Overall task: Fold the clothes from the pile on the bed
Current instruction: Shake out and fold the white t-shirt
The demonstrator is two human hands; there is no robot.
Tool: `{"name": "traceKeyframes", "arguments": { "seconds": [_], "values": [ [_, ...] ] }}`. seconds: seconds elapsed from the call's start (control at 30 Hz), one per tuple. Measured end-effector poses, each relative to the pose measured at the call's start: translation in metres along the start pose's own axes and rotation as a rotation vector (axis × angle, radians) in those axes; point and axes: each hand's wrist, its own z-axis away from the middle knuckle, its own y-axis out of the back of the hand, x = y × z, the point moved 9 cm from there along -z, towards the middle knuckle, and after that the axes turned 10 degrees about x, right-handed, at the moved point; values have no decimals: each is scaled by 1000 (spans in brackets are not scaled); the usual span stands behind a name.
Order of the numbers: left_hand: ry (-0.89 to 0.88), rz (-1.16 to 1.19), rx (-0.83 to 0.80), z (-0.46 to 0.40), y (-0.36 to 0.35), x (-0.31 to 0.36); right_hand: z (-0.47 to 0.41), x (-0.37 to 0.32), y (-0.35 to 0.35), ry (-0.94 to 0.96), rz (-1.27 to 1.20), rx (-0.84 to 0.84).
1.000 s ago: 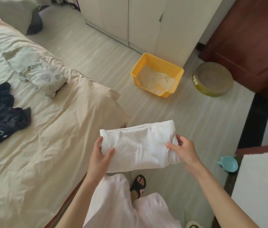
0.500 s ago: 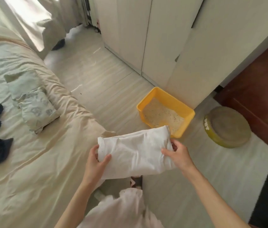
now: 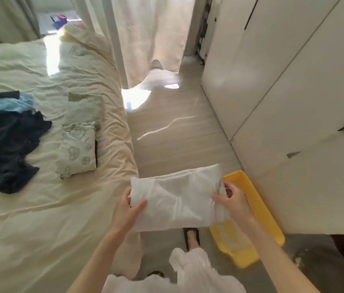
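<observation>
Head view: left hand [image 3: 129,210] and right hand [image 3: 233,200] are each pinching an end of a folded white cloth [image 3: 177,197], holding it in the air just beside the bed [image 3: 40,218]. Dark clothes [image 3: 6,149] and a folded patterned piece [image 3: 77,150] are lying on the bed; no writing is readable.

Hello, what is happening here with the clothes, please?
A person stands beside the bed holding a folded white garment in the air, the left hand gripping one end and the right hand the other. On the bed lie a folded patterned piece and a heap of dark and light blue clothes not yet folded. A yellow tray sits on the floor.
</observation>
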Motion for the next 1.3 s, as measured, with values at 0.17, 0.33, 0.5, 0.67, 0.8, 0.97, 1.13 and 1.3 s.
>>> {"name": "traceKeyframes", "arguments": {
  "seconds": [0.17, 0.33, 0.5, 0.67, 0.8, 0.97, 1.13, 1.3],
  "values": [
    [156, 148, 190, -33, -15, 26, -102, -65, -28, 107, 215, -175],
    [221, 271, 372, -61, -11, 48, -174, -137, -78, 236, 329, -350],
    [310, 428, 586, -82, 10, 39, -210, -186, -166, 337, 441, -528],
    [412, 545, 783, -119, 42, 23, -227, -221, -277, 417, 536, -691],
    [425, 634, 890, -174, 76, 25, -239, -258, -368, 482, 606, -775],
    [443, 680, 977, -244, 112, 43, -265, -321, -459, 533, 675, -838],
    [429, 640, 1043, -318, 139, 63, -306, -367, -547, 573, 697, -917],
    [461, 635, 1144, -385, 153, 58, -349, -379, -642, 630, 704, -957]
  ]
}}
